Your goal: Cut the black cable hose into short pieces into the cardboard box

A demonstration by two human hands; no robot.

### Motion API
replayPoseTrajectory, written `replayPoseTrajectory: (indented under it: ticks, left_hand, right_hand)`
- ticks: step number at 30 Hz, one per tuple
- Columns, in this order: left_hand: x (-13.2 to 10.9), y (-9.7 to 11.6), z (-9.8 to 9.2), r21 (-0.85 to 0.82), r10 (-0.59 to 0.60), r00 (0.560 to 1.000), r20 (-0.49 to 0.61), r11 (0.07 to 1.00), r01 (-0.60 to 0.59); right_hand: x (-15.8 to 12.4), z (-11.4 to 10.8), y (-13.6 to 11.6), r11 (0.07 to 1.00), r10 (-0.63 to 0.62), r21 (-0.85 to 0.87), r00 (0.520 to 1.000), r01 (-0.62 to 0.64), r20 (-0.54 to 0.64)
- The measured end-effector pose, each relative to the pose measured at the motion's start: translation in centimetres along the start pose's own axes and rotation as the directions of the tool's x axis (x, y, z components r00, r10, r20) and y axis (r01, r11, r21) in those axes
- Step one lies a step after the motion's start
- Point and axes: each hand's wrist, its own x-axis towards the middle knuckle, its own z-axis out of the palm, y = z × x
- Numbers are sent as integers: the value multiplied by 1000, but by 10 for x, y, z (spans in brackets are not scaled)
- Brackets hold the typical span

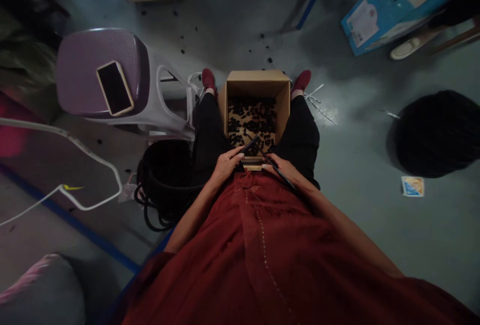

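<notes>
An open cardboard box (258, 76) stands between my legs, with many small black pieces (258, 126) scattered over its bottom. My left hand (228, 163) is closed around a black tube (251, 145) above the near edge of the box. In my right hand (282, 167) is a thin dark tool (278, 170), possibly scissors, its narrow tip pointing toward the tube. Both hands are close together in front of my red top. Left of my leg, a coil of black tubing (165, 165) lies on the floor, one length of it running toward my lap.
A purple stool (78, 72) with a phone (115, 88) on it stands at the left. A blue box (390, 12) and another person's shoe (405, 48) are at the upper right. A black bundle (438, 132) lies at the right. Black bits dot the floor.
</notes>
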Motion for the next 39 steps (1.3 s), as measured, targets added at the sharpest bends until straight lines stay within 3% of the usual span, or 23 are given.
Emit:
replayPoseTrajectory:
  ticks: [16, 39]
  left_hand:
    - [9, -9, -3, 66, -6, 1000, 5, 998, 6]
    - [21, -39, -4, 40, 12, 999, 36, 999, -14]
  right_hand:
    - [6, 5, 2, 991, 8, -136, 999, -13, -32]
    - [14, 14, 7, 985, 22, -173, 999, -29, -45]
